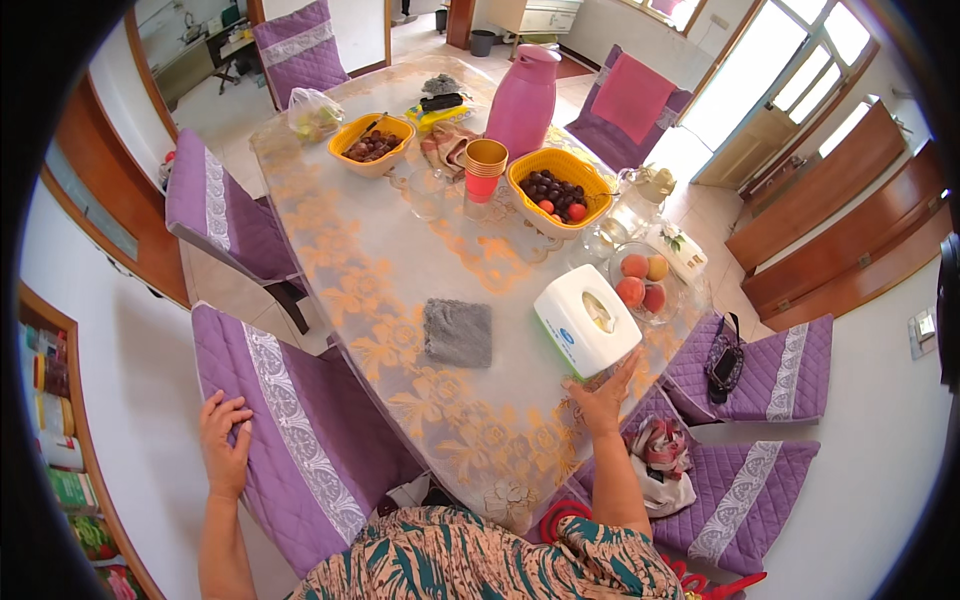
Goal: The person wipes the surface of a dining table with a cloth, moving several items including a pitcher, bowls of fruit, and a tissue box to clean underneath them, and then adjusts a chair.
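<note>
My left hand [226, 440] lies on the back of a purple quilted chair [290, 430] with a white lace band, fingers spread over the cover. At the table's near right, my right hand [603, 398] reaches to the near corner of a white tissue box [580, 325] with a green base. Its fingers and thumb are apart and appear to touch the box's edge. A folded grey cloth [458, 333] lies flat on the table [390, 270], left of the box. Behind the box's right side sits a clear bowl of peaches [645, 285].
Farther back stand a yellow basket of grapes and red fruit [560, 195], stacked cups [484, 170], a pink jug [523, 100] and a smaller yellow basket [370, 145]. A glass pitcher [637, 205] is at the right. Purple chairs surround the table; one holds a dark bag [724, 362].
</note>
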Demonstrator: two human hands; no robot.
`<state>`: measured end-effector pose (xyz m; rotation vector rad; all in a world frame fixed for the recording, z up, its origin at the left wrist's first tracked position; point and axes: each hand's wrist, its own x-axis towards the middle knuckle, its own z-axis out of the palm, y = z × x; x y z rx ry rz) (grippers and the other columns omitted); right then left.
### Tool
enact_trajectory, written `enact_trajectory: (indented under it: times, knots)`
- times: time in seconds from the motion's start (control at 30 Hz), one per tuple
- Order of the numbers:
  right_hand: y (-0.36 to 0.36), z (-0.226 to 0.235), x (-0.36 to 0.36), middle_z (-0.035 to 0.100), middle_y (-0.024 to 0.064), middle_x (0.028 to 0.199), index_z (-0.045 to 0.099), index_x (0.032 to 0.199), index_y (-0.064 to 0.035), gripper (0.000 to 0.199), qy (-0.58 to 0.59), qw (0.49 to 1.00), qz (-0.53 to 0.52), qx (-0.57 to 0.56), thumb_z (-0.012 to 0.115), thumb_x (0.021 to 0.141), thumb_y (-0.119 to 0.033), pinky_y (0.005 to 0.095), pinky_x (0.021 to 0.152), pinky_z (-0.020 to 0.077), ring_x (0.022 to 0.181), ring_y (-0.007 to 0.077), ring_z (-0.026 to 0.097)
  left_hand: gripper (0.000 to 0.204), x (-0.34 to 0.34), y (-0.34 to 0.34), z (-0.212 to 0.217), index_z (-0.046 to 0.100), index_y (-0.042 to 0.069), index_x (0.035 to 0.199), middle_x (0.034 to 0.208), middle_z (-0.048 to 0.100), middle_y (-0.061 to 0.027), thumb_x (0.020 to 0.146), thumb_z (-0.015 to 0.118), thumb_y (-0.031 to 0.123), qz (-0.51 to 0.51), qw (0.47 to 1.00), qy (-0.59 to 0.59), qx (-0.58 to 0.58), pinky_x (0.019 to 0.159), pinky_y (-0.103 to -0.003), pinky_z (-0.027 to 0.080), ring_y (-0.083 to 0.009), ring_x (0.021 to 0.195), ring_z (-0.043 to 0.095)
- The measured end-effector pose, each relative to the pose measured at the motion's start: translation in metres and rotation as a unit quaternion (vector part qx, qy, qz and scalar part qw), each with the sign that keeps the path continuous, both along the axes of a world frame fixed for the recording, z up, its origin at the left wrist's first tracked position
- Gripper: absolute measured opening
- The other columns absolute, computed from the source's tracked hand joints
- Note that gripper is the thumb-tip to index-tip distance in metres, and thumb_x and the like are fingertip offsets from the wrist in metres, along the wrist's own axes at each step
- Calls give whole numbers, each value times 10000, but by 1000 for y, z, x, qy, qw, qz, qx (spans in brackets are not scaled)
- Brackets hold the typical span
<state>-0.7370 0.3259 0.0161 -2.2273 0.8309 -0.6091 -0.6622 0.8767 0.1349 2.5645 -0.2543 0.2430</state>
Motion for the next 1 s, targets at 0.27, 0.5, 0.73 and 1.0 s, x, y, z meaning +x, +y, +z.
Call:
enact_trajectory:
  times: [0.27,0.5,0.73,1.0]
  knots:
    - [120,7,-12,333,240,1471,420,1442,-83,765,-33,966,201,-160,747,767,-238,516,1096,250,1375,426,295,102,0,-1,1,672,48,927,1156,661,-84,833,634,46,2,1000,-2,2,1080,-435,346,-326,1301,445]
    - [176,-8,101,275,197,1539,415,1464,-211,623,40,933,279,-225,615,894,-363,551,1114,217,1417,403,244,105,1,2,-1,680,56,921,1148,660,-76,824,641,53,5,1000,6,7,1085,-432,344,-316,1301,444]
    - [121,-45,174,290,191,1542,426,1443,-134,649,99,949,136,-266,614,892,-419,547,1141,203,1433,383,237,111,1,-3,2,689,59,911,1134,666,-70,810,651,33,21,1000,10,1,1076,-430,352,-315,1288,453]
    - [74,-55,247,212,221,1571,370,1484,-108,741,173,962,7,-210,536,892,-522,572,1153,124,1458,410,140,135,3,-6,9,679,56,916,1130,668,-76,795,650,4,20,999,17,20,1073,-438,353,-321,1290,448]
